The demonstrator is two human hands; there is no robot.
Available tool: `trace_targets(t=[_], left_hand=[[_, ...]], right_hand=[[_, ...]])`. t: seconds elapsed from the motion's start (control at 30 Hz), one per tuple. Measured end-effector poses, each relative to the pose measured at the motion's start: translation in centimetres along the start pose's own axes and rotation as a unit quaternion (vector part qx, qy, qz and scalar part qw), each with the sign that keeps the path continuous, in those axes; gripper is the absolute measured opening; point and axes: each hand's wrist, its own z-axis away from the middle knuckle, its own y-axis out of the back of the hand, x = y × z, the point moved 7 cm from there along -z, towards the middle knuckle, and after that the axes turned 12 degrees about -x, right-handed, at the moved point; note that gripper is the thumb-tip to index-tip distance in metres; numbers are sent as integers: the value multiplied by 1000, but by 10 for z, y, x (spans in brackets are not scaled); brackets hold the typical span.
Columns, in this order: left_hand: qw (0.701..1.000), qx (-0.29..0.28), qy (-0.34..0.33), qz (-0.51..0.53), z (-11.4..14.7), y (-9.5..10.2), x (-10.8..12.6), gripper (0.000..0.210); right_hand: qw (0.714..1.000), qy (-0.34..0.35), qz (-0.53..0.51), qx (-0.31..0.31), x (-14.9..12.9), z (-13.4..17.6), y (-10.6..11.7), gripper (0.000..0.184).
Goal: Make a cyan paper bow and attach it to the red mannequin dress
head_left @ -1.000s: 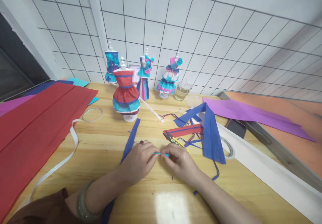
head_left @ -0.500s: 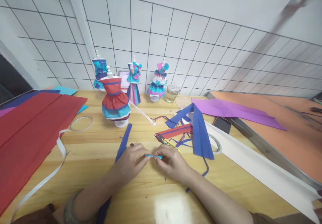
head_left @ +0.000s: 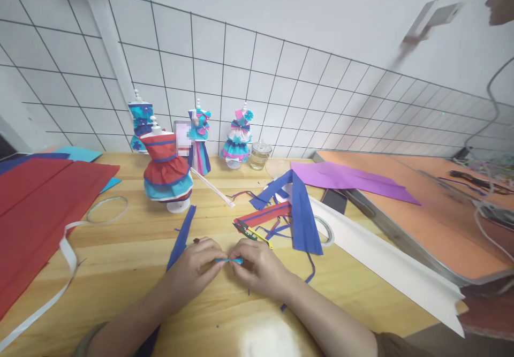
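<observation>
A small light-blue strip of crepe paper (head_left: 229, 260) is stretched between my hands, low over the table. My left hand (head_left: 201, 265) pinches its left end between thumb and fingers. At the other end, my right hand (head_left: 257, 267) grips it the same way. Fingers cover much of both ends. Just beyond my right hand lie small thread snips (head_left: 246, 228) and a yellow-handled tool (head_left: 263, 237). A dark blue strip (head_left: 182, 236) runs under my left forearm. Ahead on the left stands a mini dress form (head_left: 166, 167) in a red and turquoise ruffled dress.
Behind are several more dressed forms (head_left: 236, 140) and a glass jar (head_left: 261, 156). Red sheets (head_left: 52, 202) cover the left side. Blue paper (head_left: 304, 212), a tape roll (head_left: 327, 234), a phone (head_left: 334, 202) and a long white sheet (head_left: 377, 255) lie right.
The view has swung right, so the table's things sit further left in it. Both hands still pinch the light-blue strip, its right end now looking more bunched.
</observation>
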Motion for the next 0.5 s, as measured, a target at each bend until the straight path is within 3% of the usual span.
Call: trace_targets(t=[0.23, 0.5], left_hand=[[999, -21, 36, 14, 0, -2, -7, 16], [999, -25, 24, -1, 0, -2, -3, 15]], right_hand=[[1000, -2, 7, -2, 0, 1, 0, 15], [1000, -1, 11, 2, 0, 0, -1, 16]])
